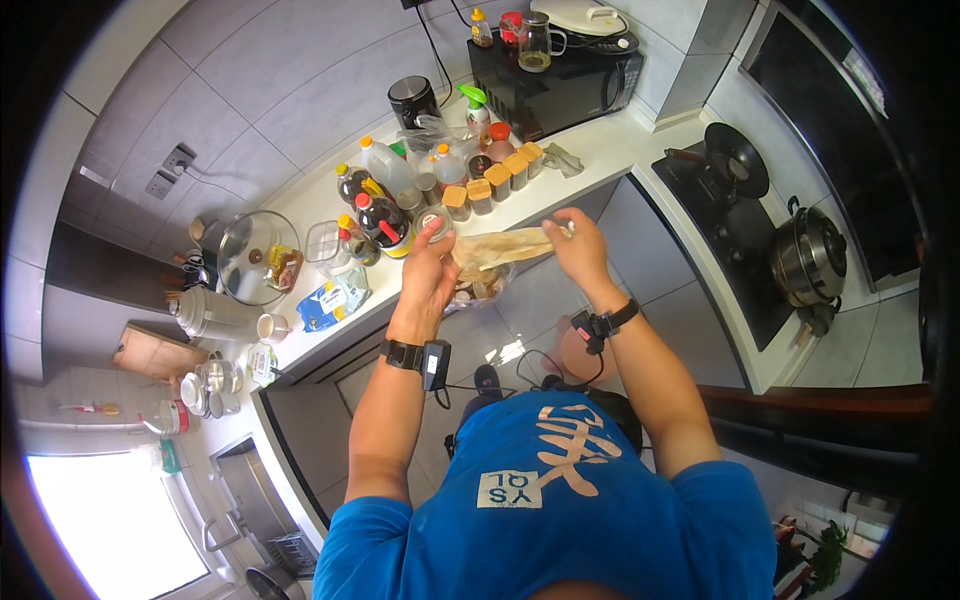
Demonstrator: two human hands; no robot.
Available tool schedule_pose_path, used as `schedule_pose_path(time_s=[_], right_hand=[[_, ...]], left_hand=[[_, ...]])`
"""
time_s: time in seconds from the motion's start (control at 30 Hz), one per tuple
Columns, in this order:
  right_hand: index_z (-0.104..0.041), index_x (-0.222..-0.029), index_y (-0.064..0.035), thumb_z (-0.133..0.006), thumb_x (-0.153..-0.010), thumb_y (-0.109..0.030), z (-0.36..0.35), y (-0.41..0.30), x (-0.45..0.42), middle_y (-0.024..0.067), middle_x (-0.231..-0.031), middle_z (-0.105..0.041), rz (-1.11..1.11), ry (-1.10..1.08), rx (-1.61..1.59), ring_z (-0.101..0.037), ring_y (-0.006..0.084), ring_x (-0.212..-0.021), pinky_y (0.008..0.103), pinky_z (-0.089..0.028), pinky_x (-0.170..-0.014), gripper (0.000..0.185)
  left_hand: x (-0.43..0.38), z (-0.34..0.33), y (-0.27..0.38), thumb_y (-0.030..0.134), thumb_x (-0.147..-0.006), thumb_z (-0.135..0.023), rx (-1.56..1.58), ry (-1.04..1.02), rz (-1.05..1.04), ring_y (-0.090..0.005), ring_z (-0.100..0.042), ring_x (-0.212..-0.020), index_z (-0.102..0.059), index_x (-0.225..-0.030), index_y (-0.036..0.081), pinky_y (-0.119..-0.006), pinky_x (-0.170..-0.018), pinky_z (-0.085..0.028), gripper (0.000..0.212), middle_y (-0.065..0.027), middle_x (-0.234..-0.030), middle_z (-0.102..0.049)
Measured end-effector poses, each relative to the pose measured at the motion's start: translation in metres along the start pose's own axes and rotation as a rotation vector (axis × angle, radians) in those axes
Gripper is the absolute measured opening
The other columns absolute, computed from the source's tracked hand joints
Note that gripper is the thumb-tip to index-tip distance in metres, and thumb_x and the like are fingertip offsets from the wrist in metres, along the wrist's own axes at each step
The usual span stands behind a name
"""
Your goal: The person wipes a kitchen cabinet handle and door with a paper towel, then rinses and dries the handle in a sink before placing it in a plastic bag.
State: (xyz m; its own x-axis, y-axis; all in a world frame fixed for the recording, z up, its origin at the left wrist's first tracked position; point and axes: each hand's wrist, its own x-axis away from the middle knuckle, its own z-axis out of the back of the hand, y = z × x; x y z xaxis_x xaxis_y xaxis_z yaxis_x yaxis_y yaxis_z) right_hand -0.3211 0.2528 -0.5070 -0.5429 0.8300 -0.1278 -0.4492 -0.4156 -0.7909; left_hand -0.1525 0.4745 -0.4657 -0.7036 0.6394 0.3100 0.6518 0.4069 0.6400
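Note:
A beige, stained cloth is stretched between my two hands, in front of the counter's edge. My left hand grips one end, with the thumb raised. At the other end, the fingertips of my right hand pinch the cloth. Below it, partly hidden, a clear plastic bag holds mixed scraps. A round-lidded jar stands on the counter just beyond my left hand. Both wrists wear black straps with small devices.
Sauce bottles and wooden-lidded spice jars crowd the white counter. A wipes pack lies near its edge. At right, a wok and a steel pot sit on the hob. Cables hang by my body.

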Motion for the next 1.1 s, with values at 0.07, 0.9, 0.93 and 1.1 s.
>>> schedule_pose_path(time_s=[0.07, 0.9, 0.93, 1.1], right_hand=[[-0.079, -0.12, -0.0081, -0.083, -0.101, -0.039, 0.002, -0.01, 0.001, 0.0232, -0.109, -0.081, 0.077, 0.039, 0.007, -0.077, 0.0455, -0.107, 0.0534, -0.059, -0.094, 0.037], [-0.077, -0.116, -0.0092, -0.089, -0.098, -0.026, -0.032, -0.059, 0.029, 0.0046, -0.083, -0.068, 0.422, -0.315, -0.449, -0.067, 0.0198, -0.071, 0.0412, -0.053, -0.063, 0.028], [-0.072, -0.11, -0.009, -0.085, -0.102, -0.022, -0.02, -0.053, 0.017, 0.0002, -0.077, -0.062, 0.186, -0.478, -0.701, -0.058, 0.0141, -0.064, 0.0356, -0.047, -0.058, 0.02], [-0.061, -0.102, -0.013, -0.078, -0.108, -0.016, 0.01, -0.071, 0.015, -0.007, -0.07, -0.052, -0.176, -0.511, -1.066, -0.038, 0.0031, -0.052, 0.0246, -0.029, -0.047, 0.018]], left_hand=[[0.001, 0.004, 0.0, -0.004, -0.115, -0.057, 0.047, -0.041, -0.051, -0.0279, -0.072, -0.123, -0.05, -0.16, -0.004, -0.043, -0.111, -0.064, 0.046, -0.0158, -0.137, -0.066], [0.012, 0.014, 0.018, 0.006, -0.109, -0.074, -0.195, 0.073, -0.099, -0.0166, -0.073, -0.1, -0.071, -0.13, 0.001, -0.031, -0.097, -0.066, 0.022, -0.0051, -0.112, -0.073], [0.01, 0.019, 0.019, 0.011, -0.108, -0.077, -0.267, 0.112, -0.116, -0.0147, -0.071, -0.097, -0.073, -0.125, 0.004, -0.031, -0.094, -0.066, 0.018, -0.0024, -0.108, -0.073], [0.003, 0.046, 0.022, 0.028, -0.111, -0.075, -0.672, 0.213, -0.107, -0.0137, -0.068, -0.09, -0.077, -0.118, 0.007, -0.029, -0.091, -0.06, 0.022, -0.0005, -0.108, -0.075]])
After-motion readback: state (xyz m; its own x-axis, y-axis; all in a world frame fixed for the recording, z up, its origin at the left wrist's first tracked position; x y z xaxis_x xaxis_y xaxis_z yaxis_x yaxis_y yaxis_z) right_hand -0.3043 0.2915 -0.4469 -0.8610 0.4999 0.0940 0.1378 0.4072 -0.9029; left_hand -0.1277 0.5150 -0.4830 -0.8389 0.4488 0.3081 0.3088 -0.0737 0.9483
